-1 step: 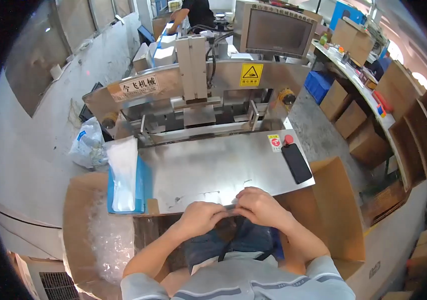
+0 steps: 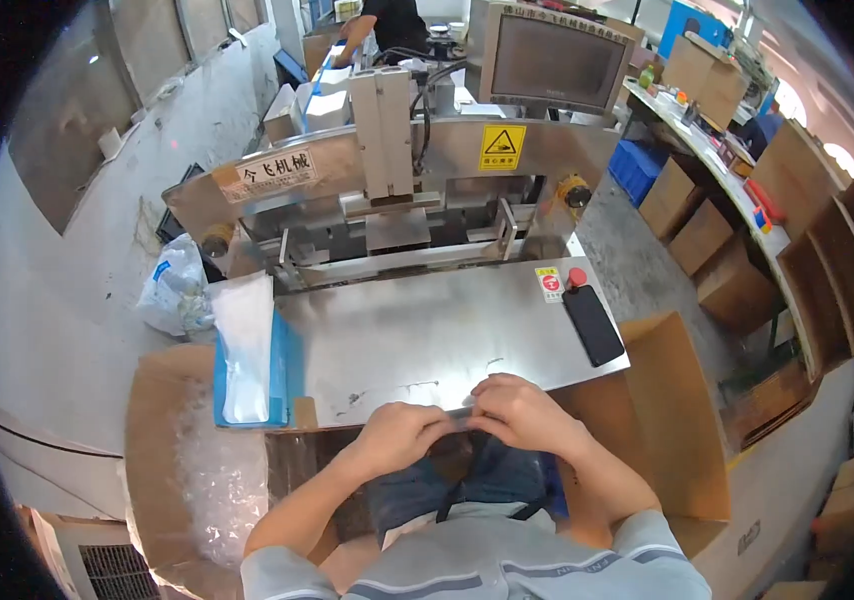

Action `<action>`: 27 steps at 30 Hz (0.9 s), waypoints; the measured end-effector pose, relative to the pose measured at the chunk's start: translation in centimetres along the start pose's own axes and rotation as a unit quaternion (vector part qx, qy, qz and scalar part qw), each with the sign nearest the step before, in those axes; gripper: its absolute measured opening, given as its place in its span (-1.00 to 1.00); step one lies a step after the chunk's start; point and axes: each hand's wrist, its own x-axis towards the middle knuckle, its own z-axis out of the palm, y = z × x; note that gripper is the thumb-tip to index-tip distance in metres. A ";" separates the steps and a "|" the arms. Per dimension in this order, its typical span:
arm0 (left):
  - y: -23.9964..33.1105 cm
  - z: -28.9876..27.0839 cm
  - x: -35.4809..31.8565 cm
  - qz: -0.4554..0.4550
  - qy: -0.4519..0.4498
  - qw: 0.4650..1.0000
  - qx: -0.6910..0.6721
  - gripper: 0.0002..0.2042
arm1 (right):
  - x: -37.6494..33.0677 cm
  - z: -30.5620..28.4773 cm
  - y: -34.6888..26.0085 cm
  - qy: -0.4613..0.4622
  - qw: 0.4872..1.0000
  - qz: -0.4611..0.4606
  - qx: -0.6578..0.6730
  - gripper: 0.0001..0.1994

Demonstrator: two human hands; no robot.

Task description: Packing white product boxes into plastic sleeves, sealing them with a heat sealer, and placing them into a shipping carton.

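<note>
Both hands meet at the front edge of a shiny metal worktable (image 2: pixel 397 325). My left hand (image 2: pixel 399 436) is closed, with thumb and fingertips pinched together. My right hand (image 2: pixel 522 413) is closed in a similar pinch beside it, its knuckles over the table's edge. A small greyish thing seems to span the short gap between the fingertips, but the fingers hide most of it and I cannot make it out. Left of the hands, a stack of thin white sheets or sleeves (image 2: pixel 245 350) lies on a blue box (image 2: pixel 290 368). A black phone (image 2: pixel 593 326) rests at the table's right side.
Behind the table stands a metal press machine (image 2: pixel 387 230) with a monitor (image 2: pixel 557 72). A red button (image 2: pixel 577 277) sits above the phone. Cardboard boxes flank me, the left one (image 2: pixel 152 450) holding clear plastic bags (image 2: pixel 222 490), the right one (image 2: pixel 657 430) beside my elbow. Someone works farther back.
</note>
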 end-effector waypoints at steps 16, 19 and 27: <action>-10.0 -9.2 6.3 -0.088 -0.090 0.989 -0.073 -0.73 | 7.6 -0.8 11.6 -0.055 0.990 -0.016 0.131 -0.80; -14.3 -11.4 10.9 -0.125 -0.086 0.979 -0.136 -0.66 | 11.1 0.4 16.8 -0.054 0.987 0.070 0.135 -0.78; -22.3 -18.2 20.5 -0.240 0.013 0.931 -0.273 -0.73 | 21.9 -1.6 22.6 -0.050 0.987 0.150 0.027 -0.75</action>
